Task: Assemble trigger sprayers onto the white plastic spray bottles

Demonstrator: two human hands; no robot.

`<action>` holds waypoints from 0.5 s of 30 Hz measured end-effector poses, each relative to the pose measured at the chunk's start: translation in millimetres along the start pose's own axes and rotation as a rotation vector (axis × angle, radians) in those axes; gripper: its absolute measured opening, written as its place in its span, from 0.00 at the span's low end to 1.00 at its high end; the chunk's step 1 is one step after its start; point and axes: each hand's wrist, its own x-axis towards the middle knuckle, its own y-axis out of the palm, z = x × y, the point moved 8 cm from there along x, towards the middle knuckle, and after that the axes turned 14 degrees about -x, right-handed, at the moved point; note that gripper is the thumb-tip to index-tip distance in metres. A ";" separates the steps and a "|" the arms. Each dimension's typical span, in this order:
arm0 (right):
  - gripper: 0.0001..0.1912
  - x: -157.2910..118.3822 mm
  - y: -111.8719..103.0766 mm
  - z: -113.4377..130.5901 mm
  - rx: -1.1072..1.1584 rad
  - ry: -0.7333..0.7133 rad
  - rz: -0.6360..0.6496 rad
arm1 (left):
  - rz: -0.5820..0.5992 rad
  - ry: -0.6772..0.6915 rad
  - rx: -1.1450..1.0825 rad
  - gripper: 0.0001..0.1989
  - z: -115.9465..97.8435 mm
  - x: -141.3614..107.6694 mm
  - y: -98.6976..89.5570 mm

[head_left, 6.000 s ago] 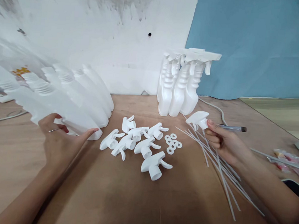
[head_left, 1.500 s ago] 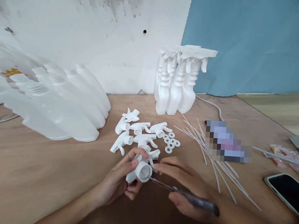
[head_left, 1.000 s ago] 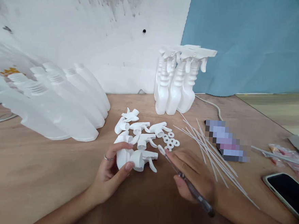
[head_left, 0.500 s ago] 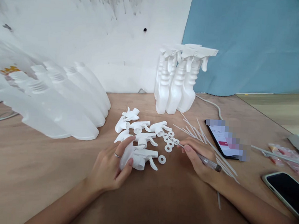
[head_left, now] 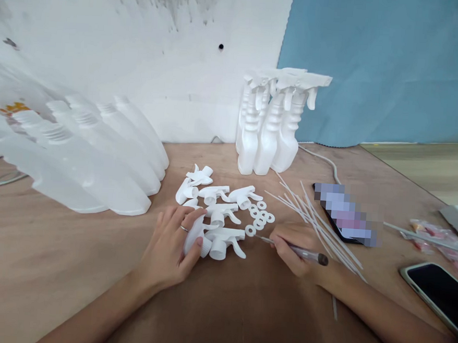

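My left hand (head_left: 171, 246) is closed on a white trigger spray head (head_left: 194, 235), with thumb and fingers around it near the table. Beside it lies another spray head (head_left: 224, 241) on its side, and several more (head_left: 219, 212) are grouped behind. My right hand (head_left: 296, 247) grips a slim pen-like tool (head_left: 305, 253) with a clear barrel, a dark end and a thin tip. That tip points left at a white ring washer (head_left: 250, 230); whether they touch I cannot tell. Several other washers (head_left: 270, 217) lie close together just behind.
White bottles without heads (head_left: 108, 152) lean at the left. Bottles with spray heads (head_left: 268, 143) stand at the back. Thin white tubes (head_left: 308, 213) lie right of the washers, near a phone (head_left: 343, 213). Another phone (head_left: 440, 291) and small plastic packets (head_left: 424, 232) are farther right.
My right hand has moved the tool's tip toward me and left, from the washer cluster to its near edge. The separate near washer now sits farther back, by the cluster. My left hand has barely shifted.
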 end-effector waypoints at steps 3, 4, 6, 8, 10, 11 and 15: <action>0.15 -2.8 -3.9 -10.8 -0.039 0.067 -0.047 | -0.003 -0.033 0.001 0.21 1.2 0.3 -0.1; 0.15 -3.2 -4.4 -10.9 -0.039 0.066 -0.054 | 0.001 -0.048 -0.006 0.20 2.0 0.7 0.2; 0.14 -2.6 -3.4 -7.4 -0.034 0.040 -0.057 | 0.013 -0.073 -0.026 0.18 3.4 1.8 1.3; 0.13 -1.1 0.3 -1.8 -0.034 0.002 -0.039 | 0.018 -0.080 -0.045 0.18 4.0 2.4 2.2; 0.13 0.1 3.4 0.9 -0.042 -0.011 -0.026 | 0.012 -0.076 -0.066 0.17 4.3 1.9 2.3; 0.13 0.3 3.5 -0.1 -0.050 0.004 -0.032 | 0.004 -0.072 -0.078 0.17 4.3 1.4 2.0; 0.16 -1.5 -4.4 -11.3 -0.097 0.134 -0.096 | -0.092 -0.040 -0.117 0.14 1.6 7.8 -7.8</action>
